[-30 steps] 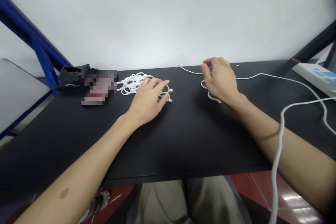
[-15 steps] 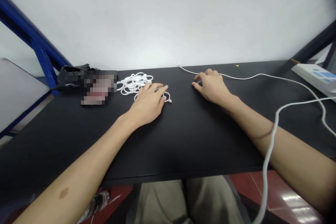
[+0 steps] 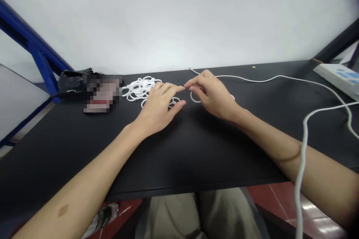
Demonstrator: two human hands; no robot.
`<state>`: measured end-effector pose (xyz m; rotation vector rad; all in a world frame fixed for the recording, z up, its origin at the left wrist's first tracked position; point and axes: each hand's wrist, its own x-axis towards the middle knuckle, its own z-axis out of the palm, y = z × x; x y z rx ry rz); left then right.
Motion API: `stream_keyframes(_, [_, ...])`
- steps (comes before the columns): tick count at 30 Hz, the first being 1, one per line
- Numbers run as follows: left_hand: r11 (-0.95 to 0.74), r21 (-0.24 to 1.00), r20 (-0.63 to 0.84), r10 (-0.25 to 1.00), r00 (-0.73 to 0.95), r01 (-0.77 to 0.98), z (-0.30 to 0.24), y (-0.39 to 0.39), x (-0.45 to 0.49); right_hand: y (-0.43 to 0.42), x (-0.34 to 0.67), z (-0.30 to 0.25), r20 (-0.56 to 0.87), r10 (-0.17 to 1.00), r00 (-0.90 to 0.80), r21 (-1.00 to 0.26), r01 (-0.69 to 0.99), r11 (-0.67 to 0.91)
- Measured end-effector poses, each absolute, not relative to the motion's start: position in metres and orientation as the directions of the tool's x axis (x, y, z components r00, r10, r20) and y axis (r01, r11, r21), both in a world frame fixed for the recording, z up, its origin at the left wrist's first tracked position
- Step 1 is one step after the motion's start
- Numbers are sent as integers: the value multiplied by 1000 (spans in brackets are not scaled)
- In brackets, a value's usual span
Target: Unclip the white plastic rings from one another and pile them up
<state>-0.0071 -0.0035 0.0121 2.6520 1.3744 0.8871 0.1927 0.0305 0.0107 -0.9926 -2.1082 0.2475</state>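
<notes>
A heap of thin white rings (image 3: pixel 139 87) lies on the black table (image 3: pixel 196 145) at the back left of centre. My left hand (image 3: pixel 159 107) rests palm down over the heap's right end, fingers stretched out flat on a few rings. My right hand (image 3: pixel 211 93) has come in beside it, its fingers curled and pinched over a single white ring (image 3: pixel 194 99) that shows under the fingertips. The fingertips of both hands nearly meet.
A thin white cable (image 3: pixel 269 80) runs along the back edge toward a white power strip (image 3: pixel 339 78) at the right. A thicker white cord (image 3: pixel 304 145) crosses my right forearm. A black bag (image 3: pixel 70 79) and a blurred object lie at the left by a blue frame (image 3: pixel 36 50).
My right hand has slid left across the table with a white ring, from the middle right to beside my left hand. The left hand has stayed on the heap.
</notes>
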Motion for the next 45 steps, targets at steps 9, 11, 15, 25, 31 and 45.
stream_keyframes(9, [-559, 502, 477, 816, 328, 661, 17, -10, 1, 10, 181, 14, 648, 588, -484, -435, 399, 807])
stream_keyframes(11, [-499, 560, 455, 852, 258, 662, 18, -8, 1, 11, 183, 14, 665, 570, -482, -413, 399, 819])
stream_keyframes(15, [-384, 675, 406, 906, 117, 630, 21, -3, -5, 12, 183, 14, 679, 554, -482, -389, 404, 828])
stream_keyframes(25, [-530, 366, 449, 821, 354, 765, 17, -7, -6, 16, 181, 13, 685, 586, -433, -395, 456, 798])
stream_keyframes(31, [-574, 289, 472, 782, 407, 766, 15, -5, -6, 13, 181, 15, 637, 656, -405, -461, 481, 746])
stream_keyframes(45, [-615, 244, 504, 741, 444, 750, 11, -4, -8, 16, 185, 19, 505, 767, -396, -710, 315, 630])
